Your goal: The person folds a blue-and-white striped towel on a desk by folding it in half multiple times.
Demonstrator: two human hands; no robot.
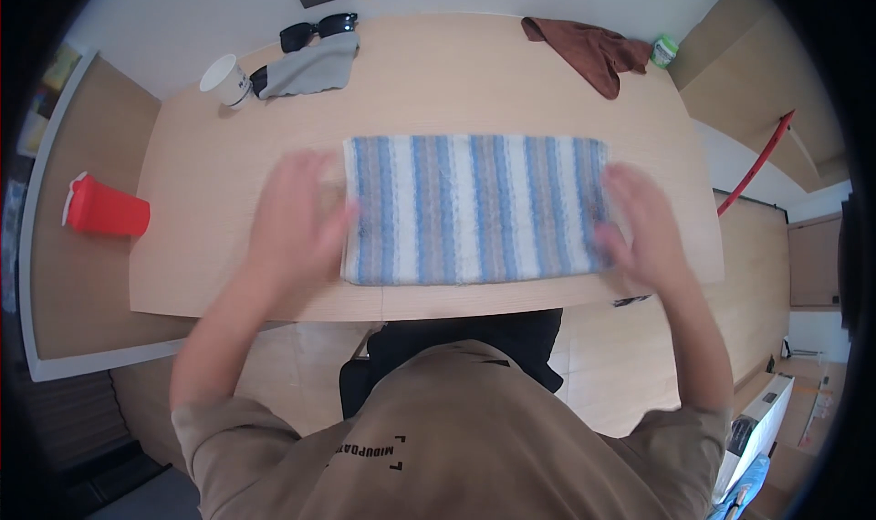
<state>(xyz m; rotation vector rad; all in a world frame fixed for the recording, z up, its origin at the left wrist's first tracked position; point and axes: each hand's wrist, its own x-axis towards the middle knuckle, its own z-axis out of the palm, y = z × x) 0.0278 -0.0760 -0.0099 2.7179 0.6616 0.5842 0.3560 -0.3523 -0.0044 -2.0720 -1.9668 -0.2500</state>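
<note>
A striped towel [472,209] in blue, white and grey lies flat on the wooden desk in front of me, shaped as a wide rectangle. Its stripes run from the far edge to the near edge. Beside its left edge is my left hand [298,212], blurred, with the thumb spread from the fingers and pointing at the towel. On the opposite side my right hand [640,226] is at the towel's right edge, fingers apart and also blurred. Neither hand grips anything; whether the fingertips touch the cloth is hard to tell.
At the back left are a white paper cup [229,82], sunglasses [318,31] and a grey cloth [311,68]. A brown cloth [595,51] and a small green-lidded container [664,51] occupy the back right. A red container [109,206] is at the left panel.
</note>
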